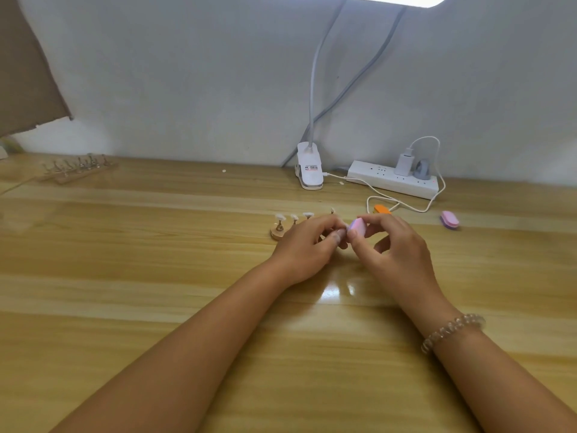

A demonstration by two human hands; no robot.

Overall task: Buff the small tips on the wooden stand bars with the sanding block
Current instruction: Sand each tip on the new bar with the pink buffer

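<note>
Our two bare forearms reach in from the near edge across one wooden desk [150, 251], a bracelet [452, 331] on the right wrist. At the wall stand one clip lamp [309, 170] and one power strip [390, 182] carrying two plugs. We count two stands. The stand [278, 234] lies mid-desk under our left hand [307, 251], whose fingers curl down over its right half and grip it. A second stand [79, 171] sits far off at back left, its pegs blurred. Our right hand [396, 248] pinches the block [357, 227] between thumb and fingertips, hard against the left fingertips, above the stand's right end. That makes three blocks with the orange block [381, 209] and pink block [450, 219] lying beyond the right hand. Three white tips [294, 217] show left of the grip, and one peg [332, 210] rises behind the knuckles.
</note>
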